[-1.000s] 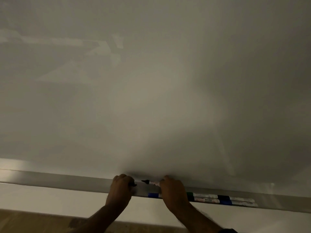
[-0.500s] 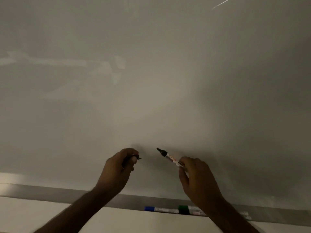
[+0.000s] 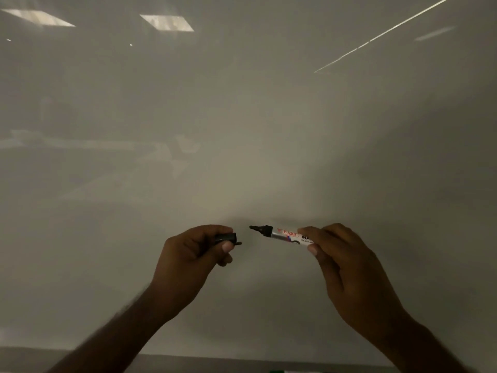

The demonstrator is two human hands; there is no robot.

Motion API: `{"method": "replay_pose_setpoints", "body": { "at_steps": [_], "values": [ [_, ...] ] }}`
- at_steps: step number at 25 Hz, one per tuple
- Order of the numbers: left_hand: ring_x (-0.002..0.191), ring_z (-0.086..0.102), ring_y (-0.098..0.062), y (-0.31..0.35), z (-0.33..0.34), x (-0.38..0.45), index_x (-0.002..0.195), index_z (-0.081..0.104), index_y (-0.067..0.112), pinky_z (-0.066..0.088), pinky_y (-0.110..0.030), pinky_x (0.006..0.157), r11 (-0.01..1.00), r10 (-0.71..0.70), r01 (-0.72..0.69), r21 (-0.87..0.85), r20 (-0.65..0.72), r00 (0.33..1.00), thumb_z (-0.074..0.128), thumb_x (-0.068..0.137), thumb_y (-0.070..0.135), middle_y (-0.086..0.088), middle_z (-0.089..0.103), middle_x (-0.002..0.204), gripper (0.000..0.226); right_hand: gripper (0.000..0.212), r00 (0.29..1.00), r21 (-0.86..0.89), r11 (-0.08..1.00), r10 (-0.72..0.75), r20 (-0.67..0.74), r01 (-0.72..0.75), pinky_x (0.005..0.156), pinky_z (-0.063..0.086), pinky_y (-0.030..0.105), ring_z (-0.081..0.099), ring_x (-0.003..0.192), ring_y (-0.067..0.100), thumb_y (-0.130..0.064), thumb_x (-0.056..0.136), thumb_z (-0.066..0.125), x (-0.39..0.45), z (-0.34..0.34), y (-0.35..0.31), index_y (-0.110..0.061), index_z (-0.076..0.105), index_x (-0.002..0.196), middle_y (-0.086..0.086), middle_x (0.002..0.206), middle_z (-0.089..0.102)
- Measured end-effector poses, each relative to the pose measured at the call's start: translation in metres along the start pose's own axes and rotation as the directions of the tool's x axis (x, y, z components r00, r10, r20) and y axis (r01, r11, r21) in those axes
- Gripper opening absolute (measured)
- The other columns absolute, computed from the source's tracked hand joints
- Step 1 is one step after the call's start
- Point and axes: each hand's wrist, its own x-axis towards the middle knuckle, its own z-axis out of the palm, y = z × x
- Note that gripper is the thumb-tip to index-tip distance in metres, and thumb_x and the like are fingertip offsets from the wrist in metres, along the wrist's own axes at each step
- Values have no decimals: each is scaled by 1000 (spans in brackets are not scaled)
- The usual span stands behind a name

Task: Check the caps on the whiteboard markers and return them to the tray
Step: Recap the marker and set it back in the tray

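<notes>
Glossy whiteboard (image 3: 242,117), cylindrical marker (image 3: 285,235), black cap (image 3: 226,237) apart

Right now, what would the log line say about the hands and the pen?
left hand: holds black cap | right hand: holds uncapped marker | nib faces cap, apart | tray: below

Uncapped black whiteboard marker (image 3: 285,235) with white barrel and red lettering, lying level, rear end in the right hand (image 3: 347,267), tip pointing left, black cap (image 3: 226,237) apart, pinched in the left hand (image 3: 193,262)
</notes>
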Motion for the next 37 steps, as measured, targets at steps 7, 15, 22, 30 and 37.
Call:
{"method": "replay_pose_setpoints", "body": {
  "at_steps": [7,15,22,30,37],
  "values": [
    [60,67,-18,36,11,-1,88,74,26,55,-22,63,999,30,-28,-47,43,999,68,68,23,-6,74,73,21,31,998,21,997,-68,7,68,68,42,23,52,80,13,-24,94,43,3,-24,-5,-15,64,116,-1,91,57],
    [59,65,-16,54,19,-8,89,74,23,55,-22,63,999,42,-41,-15,60,997,68,68,24,-5,73,67,22,28,994,70,992,-110,20,108,68,43,23,53,81,13,-18,93,48,5,-36,-3,-17,64,116,-2,91,57],
    [55,63,-13,65,28,-13,89,74,17,50,-16,58,996,76,-81,41,114,991,66,70,26,-3,71,64,22,28,987,137,978,-160,22,156,69,37,15,50,83,8,-15,92,49,8,-43,-4,-16,64,116,-4,90,55],
    [52,59,-13,68,32,-10,85,73,20,49,-20,56,992,91,-99,84,89,992,61,87,4,-2,67,63,21,25,984,190,966,-175,-28,177,70,43,23,53,82,15,-16,92,49,16,-41,-8,-15,65,111,-2,90,56],
    [52,61,-12,69,34,-4,84,73,19,49,-20,52,989,101,-112,101,103,989,62,86,7,-1,69,64,17,25,988,240,959,-144,-51,153,69,46,32,56,81,19,-15,91,50,17,-31,-4,-12,66,109,2,89,60]
  ]
}}
